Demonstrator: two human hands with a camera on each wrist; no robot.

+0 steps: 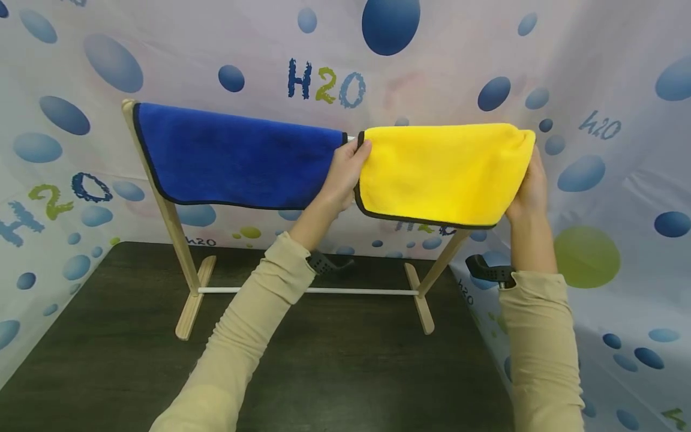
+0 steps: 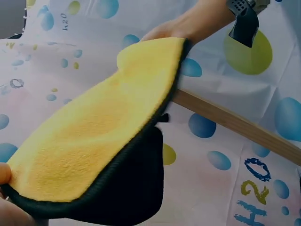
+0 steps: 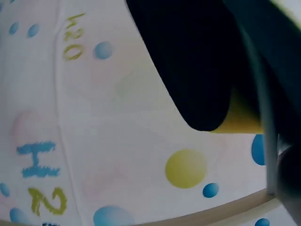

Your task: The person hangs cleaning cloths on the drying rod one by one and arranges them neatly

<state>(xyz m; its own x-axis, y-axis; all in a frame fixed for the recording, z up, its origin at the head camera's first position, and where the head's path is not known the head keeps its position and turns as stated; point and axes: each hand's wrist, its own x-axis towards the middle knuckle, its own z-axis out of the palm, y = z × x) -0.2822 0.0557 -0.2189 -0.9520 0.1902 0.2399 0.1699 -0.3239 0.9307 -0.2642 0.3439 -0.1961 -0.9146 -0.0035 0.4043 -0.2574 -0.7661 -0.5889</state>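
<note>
A yellow towel (image 1: 439, 174) with a dark border hangs at the right part of the rack's top rod (image 1: 351, 138), its far side dark in the right wrist view. My left hand (image 1: 345, 171) pinches its left edge near the top, thumb in front. At the right edge my right hand (image 1: 531, 189) holds the towel by its upper corner, which bunches there; most of these fingers are hidden behind the cloth. To the left, a blue towel (image 1: 237, 156) with a black border drapes over the same rod, close beside my left hand.
The wooden rack's left post (image 1: 178, 240) and right post (image 1: 442, 264) stand on flat feet on a dark tabletop (image 1: 324, 366). A white lower bar (image 1: 367, 291) joins them. A printed curtain (image 1: 442, 66) with blue dots surrounds the table.
</note>
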